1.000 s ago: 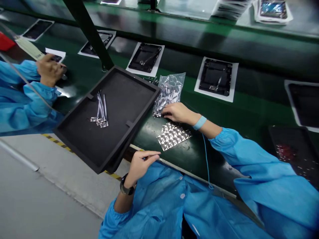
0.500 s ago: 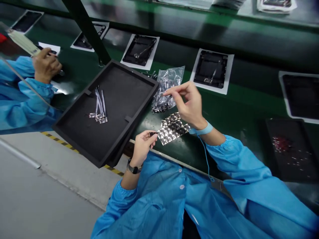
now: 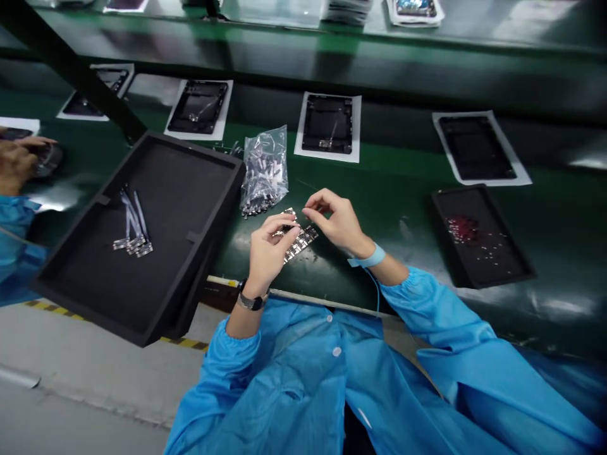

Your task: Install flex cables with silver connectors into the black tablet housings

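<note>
My left hand is closed in a pinch above the patterned sheets of small parts, hiding much of them. A tiny dark piece seems to be at its fingertips, too small to name. My right hand, with a blue strap at the wrist, curls just to the right, thumb and forefinger close together. Whatever it pinches, if anything, cannot be made out. Behind the sheets lies a clear plastic bag of small flex-cable parts. Several similar flex cables rest in the black tray to the left.
Along the back, black device housings lie on white sheets. A small dark tray with red and pale bits stands on the right of the green bench. A green post rises behind the large tray; a co-worker's hand is far left.
The view has swung right, so the bench shifts left in the picture. My left hand has moved over the sheets, and my right hand has come down close beside it from near the bag.
</note>
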A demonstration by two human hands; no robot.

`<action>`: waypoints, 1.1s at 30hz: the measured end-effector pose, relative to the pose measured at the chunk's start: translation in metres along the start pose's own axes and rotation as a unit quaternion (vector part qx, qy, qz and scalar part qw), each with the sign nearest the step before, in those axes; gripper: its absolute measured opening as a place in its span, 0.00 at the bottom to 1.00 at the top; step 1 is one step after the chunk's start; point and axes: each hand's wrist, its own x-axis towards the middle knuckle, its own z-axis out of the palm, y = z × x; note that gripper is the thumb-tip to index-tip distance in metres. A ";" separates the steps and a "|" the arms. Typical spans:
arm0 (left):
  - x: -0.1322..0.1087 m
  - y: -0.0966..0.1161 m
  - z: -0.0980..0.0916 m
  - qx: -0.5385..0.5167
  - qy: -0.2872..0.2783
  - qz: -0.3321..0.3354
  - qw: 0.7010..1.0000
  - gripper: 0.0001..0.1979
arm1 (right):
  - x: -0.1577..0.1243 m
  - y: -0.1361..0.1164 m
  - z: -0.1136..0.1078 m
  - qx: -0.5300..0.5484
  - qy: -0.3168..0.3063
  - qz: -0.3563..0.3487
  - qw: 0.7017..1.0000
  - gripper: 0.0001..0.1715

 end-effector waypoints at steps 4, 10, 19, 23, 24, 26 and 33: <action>0.004 -0.012 0.015 -0.048 -0.023 -0.027 0.998 0.09 | -0.016 0.012 0.008 0.059 0.007 0.062 0.996 0.09; -0.006 -0.030 0.029 -0.137 0.017 -0.047 0.989 0.12 | -0.022 0.021 0.013 0.248 0.028 0.178 0.952 0.20; -0.011 -0.033 0.023 -0.112 0.044 -0.070 0.990 0.12 | -0.022 0.028 0.011 0.387 0.029 0.286 0.876 0.25; -0.012 -0.033 0.016 -0.088 0.016 -0.129 0.988 0.13 | -0.027 0.023 0.001 0.365 -0.018 0.295 0.883 0.25; -0.012 -0.032 0.014 -0.083 -0.005 -0.144 0.986 0.13 | -0.029 0.020 -0.004 0.347 -0.034 0.297 0.889 0.25; -0.011 -0.029 0.012 -0.067 -0.045 -0.164 0.983 0.13 | -0.034 0.011 -0.016 0.294 -0.077 0.292 0.907 0.23; -0.015 -0.004 0.019 0.050 -0.155 -0.169 0.972 0.17 | -0.058 -0.031 -0.054 0.104 -0.171 0.225 0.954 0.17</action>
